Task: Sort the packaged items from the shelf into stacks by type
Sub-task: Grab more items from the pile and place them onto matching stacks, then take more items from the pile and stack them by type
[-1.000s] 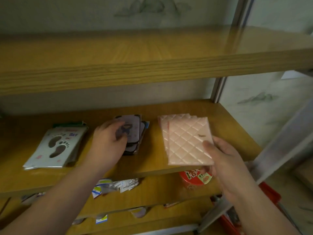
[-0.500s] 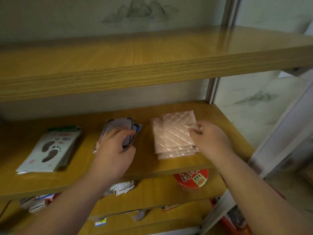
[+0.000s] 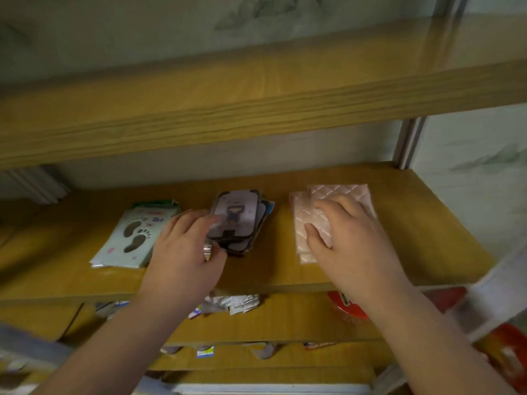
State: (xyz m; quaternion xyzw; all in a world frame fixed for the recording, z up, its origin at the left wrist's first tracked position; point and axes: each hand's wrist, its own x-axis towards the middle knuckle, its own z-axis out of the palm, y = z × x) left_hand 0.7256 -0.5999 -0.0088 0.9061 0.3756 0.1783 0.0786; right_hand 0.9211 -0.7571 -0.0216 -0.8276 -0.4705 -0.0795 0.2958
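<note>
Three stacks lie on the middle wooden shelf (image 3: pixel 427 229). At the left is a stack of pale green packets printed with footprints (image 3: pixel 134 238). In the middle sits a stack of dark-edged packets with a cartoon figure (image 3: pixel 238 216); my left hand (image 3: pixel 185 252) grips its near left edge, thumb at the front. At the right lies a stack of pink quilted packets (image 3: pixel 336 195); my right hand (image 3: pixel 350 240) lies flat on top of it, fingers spread, covering most of it.
An upper shelf board (image 3: pixel 256 104) overhangs close above. Lower shelves hold loose white and blue packets (image 3: pixel 236 303) and a red round lid (image 3: pixel 345 306). A metal upright (image 3: pixel 410 143) stands at the shelf's back right. Red packaging (image 3: pixel 504 354) lies at the lower right.
My right hand laid the pink quilted packet on its stack, then flattened over it. My left hand stayed on the cartoon-figure stack, shifting to its near edge. The camera moved closer.
</note>
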